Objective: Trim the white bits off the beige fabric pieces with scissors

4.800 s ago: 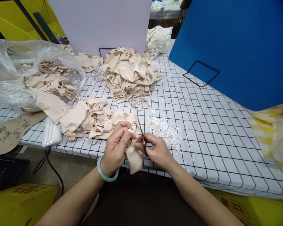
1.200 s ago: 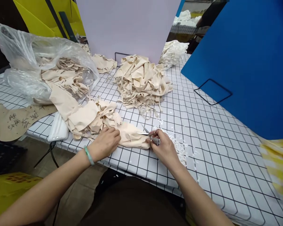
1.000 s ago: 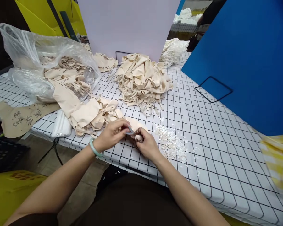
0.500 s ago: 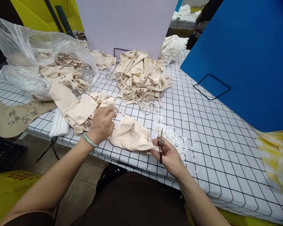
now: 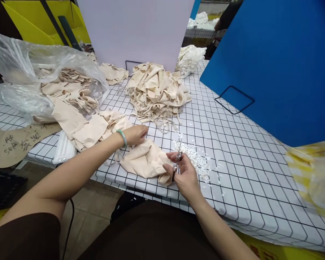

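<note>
Right hand (image 5: 186,177): fingers (image 5: 173,155) partly spread, gripping small metal scissors (image 5: 179,156), blades pointing away from the person. Left hand (image 5: 137,134): fingers curled, nearly closed, at the far edge of a crumpled beige fabric piece (image 5: 144,159); cannot tell whether they hold anything (jade-green bangle (image 5: 122,138) at wrist). Fabric piece lies on the white, black-gridded surface (image 5: 246,169), near the right fingers. Small whitish scraps (image 5: 196,160) scattered beyond the right hand. Farther back: tall heap of beige fabric (image 5: 157,88); to its left, clear plastic bag (image 5: 21,99) containing more.
</note>
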A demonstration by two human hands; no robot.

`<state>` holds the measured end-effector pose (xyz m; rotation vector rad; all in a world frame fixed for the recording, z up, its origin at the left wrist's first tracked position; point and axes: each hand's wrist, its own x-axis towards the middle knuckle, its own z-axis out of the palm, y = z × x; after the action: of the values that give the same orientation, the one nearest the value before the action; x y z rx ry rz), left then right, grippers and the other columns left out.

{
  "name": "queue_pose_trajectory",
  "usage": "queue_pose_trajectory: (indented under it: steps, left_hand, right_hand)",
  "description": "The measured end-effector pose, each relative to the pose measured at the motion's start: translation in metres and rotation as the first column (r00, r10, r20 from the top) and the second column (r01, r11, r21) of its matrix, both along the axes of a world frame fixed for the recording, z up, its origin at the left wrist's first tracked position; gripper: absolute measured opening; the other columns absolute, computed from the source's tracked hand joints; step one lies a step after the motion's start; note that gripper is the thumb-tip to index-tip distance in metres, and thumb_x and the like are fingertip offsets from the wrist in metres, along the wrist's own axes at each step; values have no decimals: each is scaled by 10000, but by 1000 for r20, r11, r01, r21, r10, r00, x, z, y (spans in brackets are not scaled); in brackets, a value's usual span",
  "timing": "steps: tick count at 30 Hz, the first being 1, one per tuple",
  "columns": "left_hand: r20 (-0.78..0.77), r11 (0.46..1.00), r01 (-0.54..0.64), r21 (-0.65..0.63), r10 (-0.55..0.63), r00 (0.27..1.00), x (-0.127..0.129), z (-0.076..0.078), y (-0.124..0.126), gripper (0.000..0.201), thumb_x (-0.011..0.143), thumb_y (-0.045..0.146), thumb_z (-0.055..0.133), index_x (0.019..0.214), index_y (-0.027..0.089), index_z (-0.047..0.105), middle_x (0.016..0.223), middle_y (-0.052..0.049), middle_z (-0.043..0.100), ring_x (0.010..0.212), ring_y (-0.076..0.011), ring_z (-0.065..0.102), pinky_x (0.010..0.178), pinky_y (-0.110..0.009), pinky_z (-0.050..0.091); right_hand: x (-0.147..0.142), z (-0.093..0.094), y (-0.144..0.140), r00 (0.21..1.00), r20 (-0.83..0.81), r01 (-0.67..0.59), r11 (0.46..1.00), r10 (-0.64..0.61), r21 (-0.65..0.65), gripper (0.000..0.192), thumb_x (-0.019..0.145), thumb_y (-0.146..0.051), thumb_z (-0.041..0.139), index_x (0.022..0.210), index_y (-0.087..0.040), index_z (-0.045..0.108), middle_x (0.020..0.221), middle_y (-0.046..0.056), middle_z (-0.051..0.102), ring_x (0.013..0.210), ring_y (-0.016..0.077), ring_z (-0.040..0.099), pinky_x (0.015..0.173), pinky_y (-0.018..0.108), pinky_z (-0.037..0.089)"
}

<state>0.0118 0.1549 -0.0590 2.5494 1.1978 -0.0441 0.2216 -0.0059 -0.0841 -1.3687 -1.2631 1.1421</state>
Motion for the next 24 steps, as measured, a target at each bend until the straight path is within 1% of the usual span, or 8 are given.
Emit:
queue_pose_trajectory:
  steps: [6,11,13,15,17,20,22,24]
  left_hand:
    - [-8,985,-58,-164,57,998,2,10,4,116,665,107,624,629,164,530,730,-40,573,690,-179,521,650,-286,414]
    - [166,961,-85,-262,132,977,9,61,-23,156,900,268,489,776,174,507,681,10,519,604,-126,478,558,-233,391]
    - [344,900,-36,-434,203,917,14,85,-40,220,949,361,462,838,176,506,684,22,516,568,-102,460,519,-209,378]
    - [471,775,41,-630,340,814,15,99,-56,253,930,405,532,837,171,513,646,38,493,520,-78,417,479,-187,343]
    - [470,655,57,-753,476,743,10,100,-67,262,897,405,603,835,159,538,617,47,474,495,-63,383,457,-174,306]
    - [398,534,22,-845,601,693,-4,85,-79,251,847,372,673,870,129,614,625,40,478,515,-59,383,465,-169,278]
    - [389,495,43,-868,624,677,-10,76,-87,253,851,360,669,908,113,673,641,29,481,547,-65,393,486,-175,278]
    - [432,522,77,-850,604,669,-10,73,-96,272,879,368,644,936,114,720,666,14,494,585,-79,407,514,-192,300]
  right_hand:
    - [-22,-5,16,991,-124,-47,999,46,-10,364,760,-447,784,950,-239,555,1054,59,681,1007,218,641,946,403,502]
    - [-38,3,18,967,-254,3,998,12,58,405,741,-378,808,1008,-258,528,1144,55,646,1057,211,633,950,385,518]
    - [-46,8,24,938,-346,39,991,8,127,414,735,-349,809,1003,-264,504,1149,47,631,1051,204,634,923,363,535]
    - [-51,12,32,920,-391,95,982,-24,162,345,758,-329,776,955,-259,502,1044,25,636,959,185,640,874,342,543]
    - [-47,15,41,910,-410,131,981,-61,144,266,772,-302,740,905,-249,516,930,0,625,844,159,622,811,318,538]
    - [-33,16,52,890,-454,100,990,-44,99,241,729,-242,733,866,-239,535,890,-16,619,761,132,588,725,275,510]
    - [-25,15,57,870,-493,65,995,-18,78,242,706,-228,735,857,-237,546,886,-20,626,744,125,578,703,262,494]
    - [-24,15,58,842,-539,18,999,4,35,245,704,-247,741,865,-239,557,869,-23,631,739,129,579,701,263,488]
